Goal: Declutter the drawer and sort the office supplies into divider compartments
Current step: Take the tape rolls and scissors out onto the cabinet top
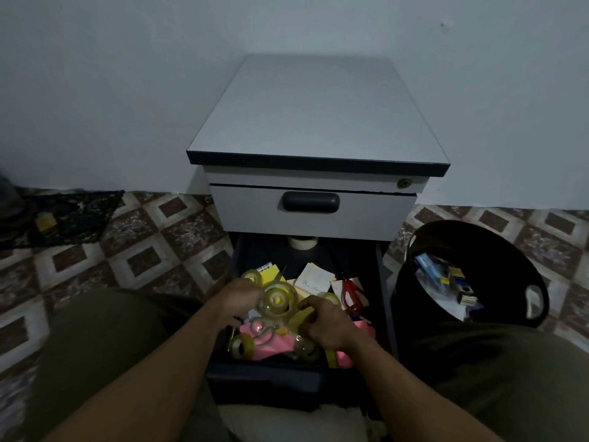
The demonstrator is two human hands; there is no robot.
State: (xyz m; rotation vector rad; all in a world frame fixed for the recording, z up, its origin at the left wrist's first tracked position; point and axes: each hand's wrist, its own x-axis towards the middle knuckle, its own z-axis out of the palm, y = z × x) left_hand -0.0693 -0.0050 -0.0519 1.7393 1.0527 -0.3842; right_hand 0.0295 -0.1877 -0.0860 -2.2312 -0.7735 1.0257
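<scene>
Gripping a cluster of clear tape rolls (276,300) over the open drawer (306,253), your left hand (237,298) and right hand (322,322) pinch loosely; rolls may slip into clutter.

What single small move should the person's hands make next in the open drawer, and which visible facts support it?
Probably lift the clear tape rolls out: the left hand and right hand already hold them above loose pink paper in the open drawer, and no dividers are visible.
</scene>
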